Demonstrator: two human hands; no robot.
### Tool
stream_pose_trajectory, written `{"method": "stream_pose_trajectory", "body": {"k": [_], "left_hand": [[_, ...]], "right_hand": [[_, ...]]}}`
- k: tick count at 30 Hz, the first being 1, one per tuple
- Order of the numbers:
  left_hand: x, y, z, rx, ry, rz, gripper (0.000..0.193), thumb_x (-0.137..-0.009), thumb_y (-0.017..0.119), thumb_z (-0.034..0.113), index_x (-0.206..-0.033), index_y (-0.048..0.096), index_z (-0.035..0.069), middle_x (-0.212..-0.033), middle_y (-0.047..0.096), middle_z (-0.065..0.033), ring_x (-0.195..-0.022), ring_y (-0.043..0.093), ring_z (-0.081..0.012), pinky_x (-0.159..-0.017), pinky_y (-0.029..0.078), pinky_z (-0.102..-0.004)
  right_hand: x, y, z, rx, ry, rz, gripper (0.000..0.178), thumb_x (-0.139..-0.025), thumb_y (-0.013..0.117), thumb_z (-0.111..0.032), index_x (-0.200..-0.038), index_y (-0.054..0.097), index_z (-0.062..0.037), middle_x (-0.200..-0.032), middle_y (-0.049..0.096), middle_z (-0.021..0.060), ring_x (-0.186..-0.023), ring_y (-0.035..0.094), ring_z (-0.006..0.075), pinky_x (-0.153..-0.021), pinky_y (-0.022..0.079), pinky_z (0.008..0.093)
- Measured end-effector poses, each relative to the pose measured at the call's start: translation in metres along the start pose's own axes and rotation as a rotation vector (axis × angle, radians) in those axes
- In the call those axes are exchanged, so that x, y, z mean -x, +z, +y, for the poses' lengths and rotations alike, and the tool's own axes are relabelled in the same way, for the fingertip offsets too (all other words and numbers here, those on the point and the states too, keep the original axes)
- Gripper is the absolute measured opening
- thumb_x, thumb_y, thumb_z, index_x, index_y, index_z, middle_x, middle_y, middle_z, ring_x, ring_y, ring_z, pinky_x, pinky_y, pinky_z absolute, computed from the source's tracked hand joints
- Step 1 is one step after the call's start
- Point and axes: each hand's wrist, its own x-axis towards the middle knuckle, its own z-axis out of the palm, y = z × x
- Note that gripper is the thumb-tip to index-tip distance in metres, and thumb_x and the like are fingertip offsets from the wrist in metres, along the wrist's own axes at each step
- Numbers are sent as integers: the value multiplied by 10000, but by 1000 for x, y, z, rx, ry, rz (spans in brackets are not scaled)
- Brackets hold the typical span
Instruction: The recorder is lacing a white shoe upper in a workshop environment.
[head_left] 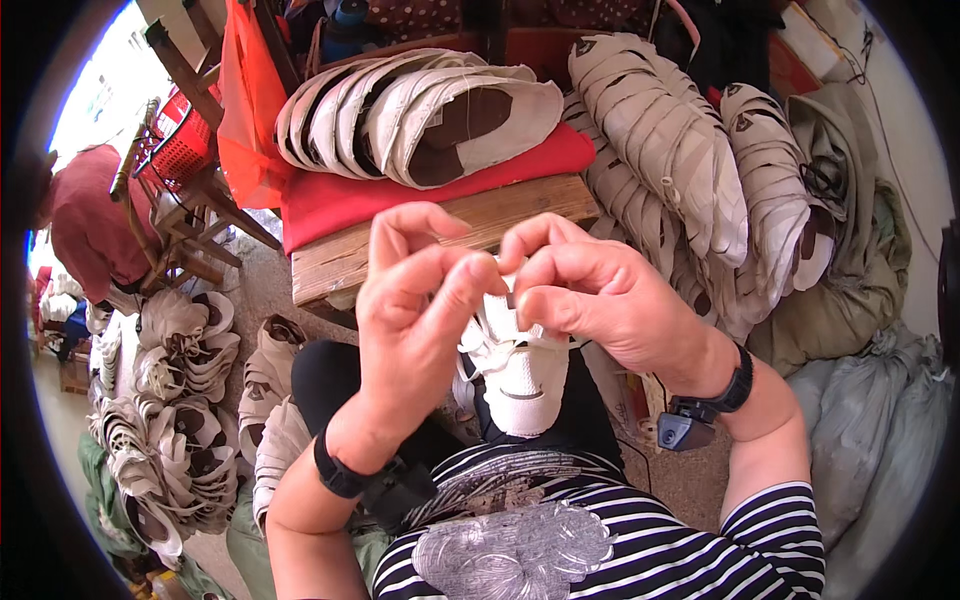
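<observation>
A white shoe upper rests between my legs, toe toward me, with a white shoelace looping loosely at its left side. Both hands are raised over its throat, close together. My left hand pinches with thumb and index finger at the lace; its other fingers are bent. Beside it, my right hand is closed too, thumb against curled index finger, also at the lace. The fingers cover most of the upper's far part, and the short piece of lace between the fingertips barely shows.
Ahead stands a wooden bench with red cloth and a row of nested shoe uppers. More stacked uppers lean at the right, near grey sacks. Piles of uppers cover the floor at left; a person bends beyond.
</observation>
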Motion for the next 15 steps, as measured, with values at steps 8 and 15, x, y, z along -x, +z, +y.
{"method": "stream_pose_trajectory", "body": {"k": [8, 15], "left_hand": [[-4, 5, -48, 427, -585, -131, 313, -987, 576, 330, -968, 661, 29, -906, 580, -10, -803, 512, -69, -684, 436, -221], [-3, 5, -45, 321, -457, -987, 519, -1043, 368, 460, -1195, 646, 48, -938, 667, -39, -927, 577, -129, -797, 449, -282]], "right_hand": [[-13, 8, 14, -214, 245, -155, 195, -1003, 551, -230, -977, 574, -39, -803, 592, 30, -639, 557, 69, -613, 476, 214], [19, -20, -145, -515, -393, -291, 199, -1020, 400, -117, -944, 522, 22, -905, 478, 55, -598, 562, 165, -721, 502, 337]]}}
